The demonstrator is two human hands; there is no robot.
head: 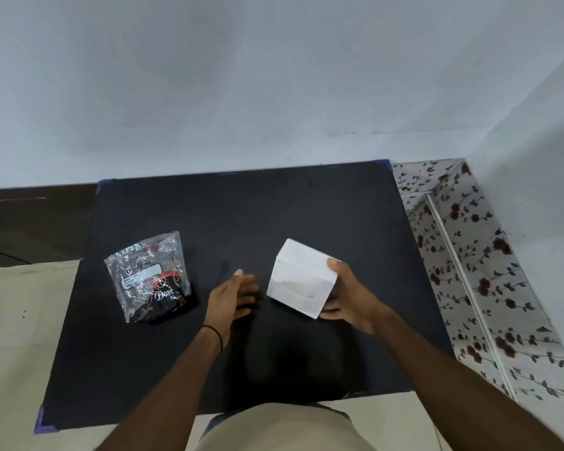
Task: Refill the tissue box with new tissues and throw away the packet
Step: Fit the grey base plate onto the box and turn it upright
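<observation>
A white cube-shaped tissue box [302,279] is tilted above the black mat, its slot face turned toward me. My right hand [349,297] grips it from the right side, thumb on the top edge and fingers underneath. Just left of the box, my left hand [232,296] hovers with fingers spread and holds nothing. A clear plastic packet [150,276] with black and red print lies flat on the mat at the left, apart from both hands.
The black mat [241,209] covers the table and is taped down at its corners with blue tape. A white wall stands right behind it. A floral-patterned surface [469,255] runs along the right side. Pale floor shows at the left.
</observation>
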